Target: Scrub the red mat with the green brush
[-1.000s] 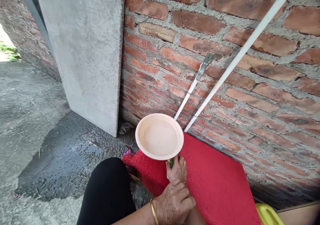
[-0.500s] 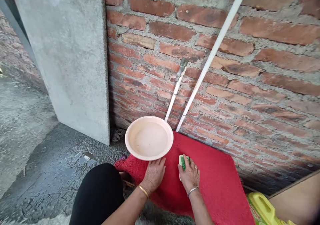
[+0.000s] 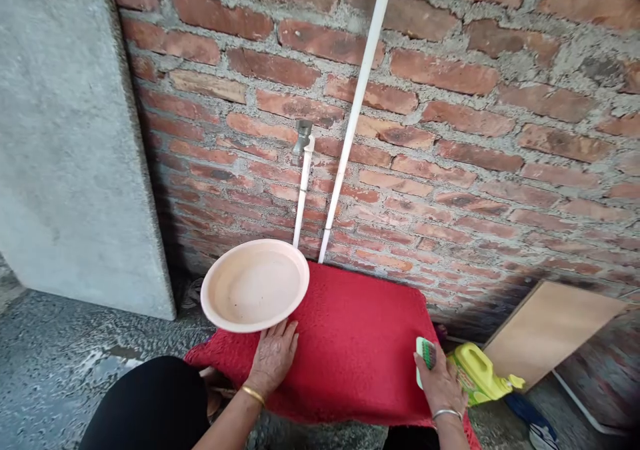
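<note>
Yellow jug (image 3: 483, 375) beside brown board (image 3: 553, 330)

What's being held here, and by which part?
The right hand holds the green brush by its near, right-hand part, which the hand partly covers. The left hand seems to hold nothing.

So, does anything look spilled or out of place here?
Yes: the grey concrete floor at left is wet, with a shiny puddle, possibly a spill. Tiny dark specks stand out inside the pale pink, round plastic basin.

Spreads wide as red cloth (image 3: 350, 350), droops at the front edge, and carries a basin (image 3: 220, 290) at its left end
</note>
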Tool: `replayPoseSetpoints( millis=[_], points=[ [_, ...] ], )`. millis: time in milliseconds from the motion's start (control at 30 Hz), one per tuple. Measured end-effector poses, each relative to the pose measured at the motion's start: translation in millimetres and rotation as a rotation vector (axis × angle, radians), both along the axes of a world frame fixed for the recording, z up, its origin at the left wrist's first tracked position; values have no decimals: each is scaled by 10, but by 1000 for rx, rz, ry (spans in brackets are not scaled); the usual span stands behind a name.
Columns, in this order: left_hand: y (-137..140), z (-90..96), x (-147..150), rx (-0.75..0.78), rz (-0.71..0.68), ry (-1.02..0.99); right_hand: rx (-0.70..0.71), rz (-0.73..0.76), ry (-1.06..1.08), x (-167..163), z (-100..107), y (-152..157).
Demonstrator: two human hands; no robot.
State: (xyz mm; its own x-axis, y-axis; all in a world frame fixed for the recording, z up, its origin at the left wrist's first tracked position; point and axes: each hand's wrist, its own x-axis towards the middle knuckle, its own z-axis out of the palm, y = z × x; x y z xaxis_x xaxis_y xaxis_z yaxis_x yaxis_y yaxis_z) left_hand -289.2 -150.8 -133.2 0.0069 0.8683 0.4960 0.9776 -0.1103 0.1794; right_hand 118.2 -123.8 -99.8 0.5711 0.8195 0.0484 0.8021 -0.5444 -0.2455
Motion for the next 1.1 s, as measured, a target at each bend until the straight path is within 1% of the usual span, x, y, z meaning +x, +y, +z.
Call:
replayPoseSetpoints(
  millis=[100, 167, 233, 300, 367, 433, 533, 600, 700, 800, 867, 933, 1000, 1100],
  points=[
    [1, 2, 12, 4, 3, -6, 38, -28, 120, 253, -38, -81],
    [-3, 20, 24, 13, 7, -1, 87, -82, 206, 335, -35, -146],
    [-9, 47, 42, 20, 10, 4, 169, -167, 233, 339, 1, -209],
    [-12, 75, 60, 20, 12, 1, 277, -194, 203, 244, 63, -245],
    [-9, 97, 75, 19, 14, -22, 354, -102, 188, 27, 133, -224],
    [-6, 107, 84, 28, 20, -57, 365, 63, 259, -316, 182, -135],
    [-6, 113, 85, 48, 22, -98, 353, 320, 448, -1015, 182, 83],
    [-12, 114, 79, 65, 17, -111, 333, 462, 511, -1537, 153, 229],
    [-20, 109, 59, 98, 16, -133, 282, 616, 454, -2265, 134, 377],
    [-18, 88, 38, 116, 13, -155, 210, 720, 290, -2775, 154, 434],
    [-13, 69, 30, 117, 4, -164, 133, 758, 156, -2946, 159, 445],
    [-9, 48, 27, 121, 0, -166, 81, 783, 45, -2982, 145, 450],
    [-9, 31, 26, 123, 1, -157, 71, 794, -20, -2901, 121, 458],
    [-16, 17, 20, 109, -4, -142, 69, 758, -68, -2607, 99, 491]
  ],
)
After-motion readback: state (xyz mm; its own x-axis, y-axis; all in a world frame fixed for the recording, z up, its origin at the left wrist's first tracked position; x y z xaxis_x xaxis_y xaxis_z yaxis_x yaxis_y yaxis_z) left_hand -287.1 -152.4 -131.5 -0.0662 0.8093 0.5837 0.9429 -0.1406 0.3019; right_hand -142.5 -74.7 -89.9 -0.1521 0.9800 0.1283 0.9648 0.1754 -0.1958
